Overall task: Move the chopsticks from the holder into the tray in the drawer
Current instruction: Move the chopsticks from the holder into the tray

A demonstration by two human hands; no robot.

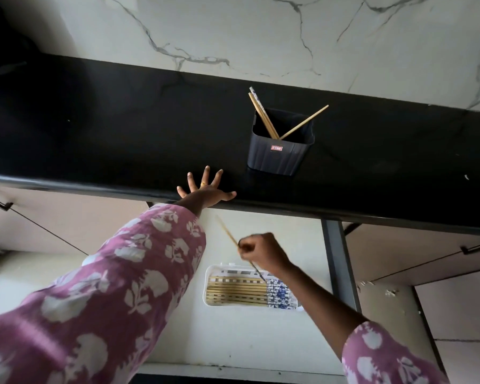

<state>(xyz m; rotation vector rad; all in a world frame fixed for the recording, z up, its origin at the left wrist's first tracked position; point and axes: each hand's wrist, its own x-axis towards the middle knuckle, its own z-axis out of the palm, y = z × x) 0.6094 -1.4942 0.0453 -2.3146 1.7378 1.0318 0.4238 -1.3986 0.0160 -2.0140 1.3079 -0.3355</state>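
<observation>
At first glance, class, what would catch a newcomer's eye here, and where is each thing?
The right grip pinches a single chopstick, tilted above the white tray in the open drawer, where a row of chopsticks already lies side by side. Behind, on the black counter, a dark holder holds a few leaning chopsticks. The left grip rests spread on the counter's edge.

Countertop [122, 120]: black stone, smooth, slight sheen. Wall [233, 29]: white veined marble, polished. Holder [275, 156]: dark matt plastic, ribbed. Chopsticks [304, 122]: pale bare wood. Tray [208, 286]: white smooth plastic. Drawer [247, 333]: cream matt laminate. Sleeve [108, 286]: soft printed cloth.
</observation>
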